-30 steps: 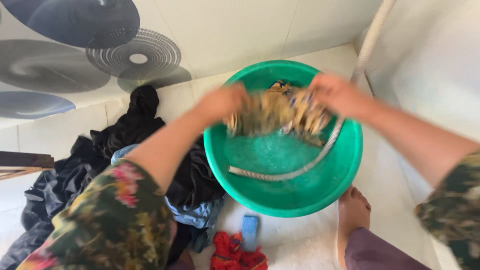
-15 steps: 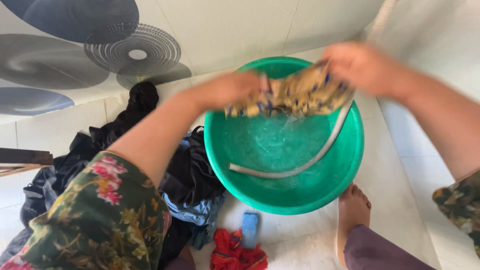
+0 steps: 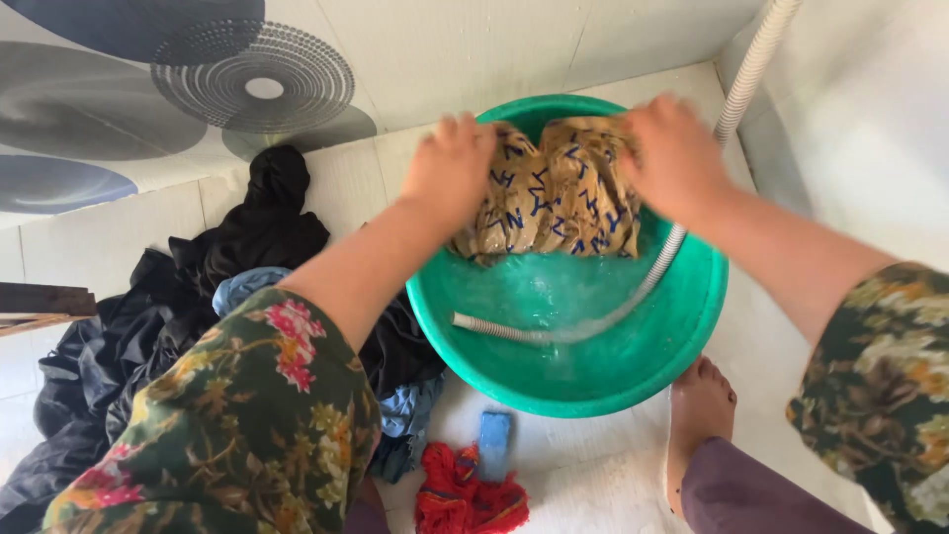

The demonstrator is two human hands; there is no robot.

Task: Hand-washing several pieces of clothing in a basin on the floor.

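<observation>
Wet tan cloth [image 3: 559, 193] with blue marks, bunched over the far half of the green basin [image 3: 633, 366]. Ribbed hose [image 3: 593, 321] curving through shallow water at 6 o'clock of it; near half of basin open. Left hand [image 3: 450, 168] and right hand [image 3: 672, 148] each clenched on the cloth.

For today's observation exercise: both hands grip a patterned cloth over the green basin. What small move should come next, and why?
Probably lower the tan cloth with blue marks into the soapy water. The left hand and right hand hold it bunched above the green basin, clear of the water in which the ribbed hose lies, so dipping it seems the likely next step.
</observation>
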